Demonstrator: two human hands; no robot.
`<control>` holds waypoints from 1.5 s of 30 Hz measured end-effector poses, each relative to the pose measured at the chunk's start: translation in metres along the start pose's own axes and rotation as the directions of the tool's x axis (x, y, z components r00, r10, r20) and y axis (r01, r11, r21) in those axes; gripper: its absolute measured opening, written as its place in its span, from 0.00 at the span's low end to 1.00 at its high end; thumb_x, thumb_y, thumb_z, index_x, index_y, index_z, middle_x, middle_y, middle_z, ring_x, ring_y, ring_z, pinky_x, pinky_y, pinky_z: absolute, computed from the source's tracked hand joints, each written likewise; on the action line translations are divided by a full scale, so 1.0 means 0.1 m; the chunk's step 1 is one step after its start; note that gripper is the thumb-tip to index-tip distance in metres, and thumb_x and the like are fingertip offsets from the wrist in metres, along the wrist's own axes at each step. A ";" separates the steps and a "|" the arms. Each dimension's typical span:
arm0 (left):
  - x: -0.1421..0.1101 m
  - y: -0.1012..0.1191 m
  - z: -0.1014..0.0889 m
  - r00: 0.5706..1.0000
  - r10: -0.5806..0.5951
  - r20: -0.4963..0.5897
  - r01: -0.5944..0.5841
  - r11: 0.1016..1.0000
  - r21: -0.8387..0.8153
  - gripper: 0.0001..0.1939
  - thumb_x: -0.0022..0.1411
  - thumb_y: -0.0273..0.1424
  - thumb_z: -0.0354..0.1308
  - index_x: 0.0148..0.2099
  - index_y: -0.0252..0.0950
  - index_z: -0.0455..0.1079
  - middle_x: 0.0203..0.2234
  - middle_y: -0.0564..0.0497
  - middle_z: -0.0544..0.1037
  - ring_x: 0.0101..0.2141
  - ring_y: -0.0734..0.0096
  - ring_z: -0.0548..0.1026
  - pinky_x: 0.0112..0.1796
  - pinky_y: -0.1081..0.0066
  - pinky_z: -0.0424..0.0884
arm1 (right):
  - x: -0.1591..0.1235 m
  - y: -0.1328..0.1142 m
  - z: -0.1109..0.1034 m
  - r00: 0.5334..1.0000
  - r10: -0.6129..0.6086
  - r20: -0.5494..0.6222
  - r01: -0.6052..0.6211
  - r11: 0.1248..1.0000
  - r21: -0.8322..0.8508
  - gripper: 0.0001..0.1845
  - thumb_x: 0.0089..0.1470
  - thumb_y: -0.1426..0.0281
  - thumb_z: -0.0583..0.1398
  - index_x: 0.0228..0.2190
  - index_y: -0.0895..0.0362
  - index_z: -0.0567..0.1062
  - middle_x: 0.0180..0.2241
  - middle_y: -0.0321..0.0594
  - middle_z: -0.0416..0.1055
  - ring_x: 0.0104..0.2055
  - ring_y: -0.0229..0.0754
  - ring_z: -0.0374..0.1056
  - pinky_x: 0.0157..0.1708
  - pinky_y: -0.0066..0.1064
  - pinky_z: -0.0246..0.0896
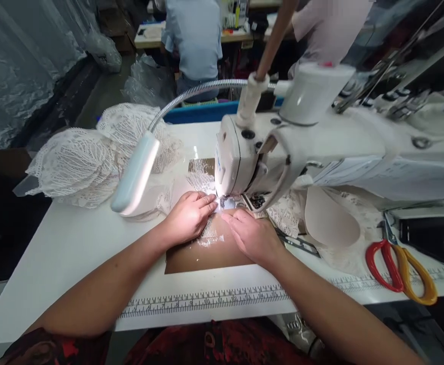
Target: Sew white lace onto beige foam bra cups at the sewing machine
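White lace fabric (202,181) runs under the needle area of a white sewing machine (231,157). Just left of the needle, my left hand (191,215) presses the lace with its fingers together and curled. My right hand (250,233) is closed in a pinch right in front of the presser foot, at the near edge of the cloth; its fingers hide most of what they grip. Both hands rest over a brown plate (206,258) set in the white table. A lamp (136,175) on a bendable neck lights the spot.
Lace cups (73,162) lie piled at the left. Right of the machine are a beige cup (330,218) with lace, scissors (400,271) with red and yellow handles, and a black tray (427,235). A ruler strip (206,301) follows the front edge. Two people work behind.
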State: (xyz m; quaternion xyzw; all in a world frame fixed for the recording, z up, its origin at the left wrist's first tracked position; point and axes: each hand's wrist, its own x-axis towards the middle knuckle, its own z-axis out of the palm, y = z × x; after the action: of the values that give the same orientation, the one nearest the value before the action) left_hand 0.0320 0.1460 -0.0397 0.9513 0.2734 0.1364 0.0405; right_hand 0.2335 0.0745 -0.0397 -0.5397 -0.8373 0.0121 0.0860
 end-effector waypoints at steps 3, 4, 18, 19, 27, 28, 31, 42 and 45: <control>-0.02 -0.01 0.00 1.000 -0.012 -0.027 0.011 1.000 -0.009 0.19 0.65 0.28 0.46 0.56 0.29 0.67 0.50 0.40 0.73 0.46 0.56 0.69 0.47 0.57 0.66 | 0.00 0.00 -0.01 0.999 -0.022 -0.025 0.022 1.000 0.012 0.22 0.53 0.78 0.53 0.48 0.56 0.73 0.33 0.42 0.73 0.33 0.41 0.67 0.28 0.30 0.55; -0.02 -0.01 -0.01 0.999 -0.019 -0.038 0.018 1.000 -0.021 0.20 0.65 0.28 0.46 0.56 0.30 0.66 0.50 0.40 0.72 0.46 0.57 0.68 0.48 0.57 0.65 | 0.00 0.00 -0.01 0.999 -0.030 -0.042 0.030 0.999 0.013 0.22 0.53 0.78 0.53 0.48 0.56 0.73 0.32 0.42 0.73 0.33 0.41 0.67 0.29 0.29 0.56; -0.12 0.00 0.00 0.939 -0.302 -0.163 0.284 0.951 -0.121 0.17 0.62 0.32 0.50 0.51 0.34 0.69 0.51 0.42 0.72 0.51 0.55 0.68 0.52 0.57 0.63 | 0.04 -0.09 -0.06 0.999 0.018 0.026 -0.019 0.999 0.034 0.21 0.59 0.75 0.48 0.49 0.56 0.72 0.34 0.45 0.73 0.38 0.46 0.68 0.38 0.34 0.61; -0.13 -0.01 -0.01 0.932 -0.319 -0.170 0.302 0.946 -0.120 0.16 0.62 0.32 0.51 0.50 0.34 0.70 0.50 0.42 0.73 0.50 0.55 0.69 0.52 0.57 0.63 | 0.02 -0.09 -0.11 0.999 0.012 0.052 -0.014 0.999 0.049 0.21 0.59 0.75 0.48 0.50 0.57 0.72 0.36 0.45 0.72 0.39 0.46 0.68 0.39 0.35 0.61; -0.32 -0.11 -0.23 0.902 -0.420 -0.100 0.398 0.898 -0.186 0.11 0.60 0.25 0.48 0.34 0.33 0.72 0.33 0.44 0.77 0.39 0.61 0.72 0.42 0.64 0.67 | -0.47 0.16 -0.48 0.963 0.103 0.247 -0.104 0.995 -0.009 0.20 0.58 0.74 0.48 0.49 0.59 0.70 0.42 0.48 0.72 0.42 0.47 0.70 0.38 0.36 0.63; -0.35 -0.08 -0.26 0.910 -0.406 -0.078 0.384 0.900 -0.204 0.11 0.60 0.25 0.48 0.34 0.34 0.72 0.32 0.45 0.77 0.38 0.62 0.72 0.42 0.65 0.67 | -0.55 0.22 -0.48 0.957 0.140 0.253 -0.129 0.990 -0.059 0.20 0.57 0.75 0.49 0.49 0.60 0.71 0.42 0.49 0.72 0.42 0.48 0.70 0.39 0.37 0.64; -0.44 0.08 -0.35 0.954 -0.299 -0.005 0.286 0.918 -0.274 0.08 0.59 0.26 0.51 0.34 0.36 0.72 0.32 0.49 0.77 0.38 0.65 0.73 0.42 0.69 0.67 | -0.74 0.39 -0.41 0.956 0.197 0.216 -0.159 0.970 -0.183 0.21 0.55 0.79 0.50 0.48 0.62 0.73 0.42 0.52 0.73 0.43 0.50 0.71 0.40 0.38 0.65; -0.35 0.11 -0.48 0.907 -0.406 0.112 0.387 0.696 -0.604 0.34 0.52 0.39 0.62 0.59 0.32 0.63 0.57 0.39 0.67 0.56 0.54 0.66 0.55 0.59 0.62 | -0.82 0.56 -0.25 0.991 0.132 0.031 -0.117 0.946 -0.304 0.18 0.54 0.81 0.52 0.45 0.65 0.75 0.38 0.51 0.76 0.38 0.48 0.72 0.37 0.36 0.66; -0.36 -0.03 -0.40 0.835 -0.489 0.254 0.528 0.581 -0.619 0.38 0.50 0.40 0.63 0.62 0.32 0.60 0.57 0.39 0.67 0.55 0.53 0.67 0.54 0.58 0.63 | -0.88 0.57 -0.23 0.991 0.113 -0.070 -0.129 0.946 -0.299 0.15 0.59 0.75 0.52 0.42 0.63 0.76 0.36 0.48 0.76 0.36 0.46 0.72 0.33 0.34 0.65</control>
State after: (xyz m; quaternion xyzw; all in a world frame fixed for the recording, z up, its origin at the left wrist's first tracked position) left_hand -0.0100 0.1293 -0.0103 0.7564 0.4653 0.1809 0.4226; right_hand 0.3237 0.0173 -0.0351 -0.5972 -0.7919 -0.1251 0.0233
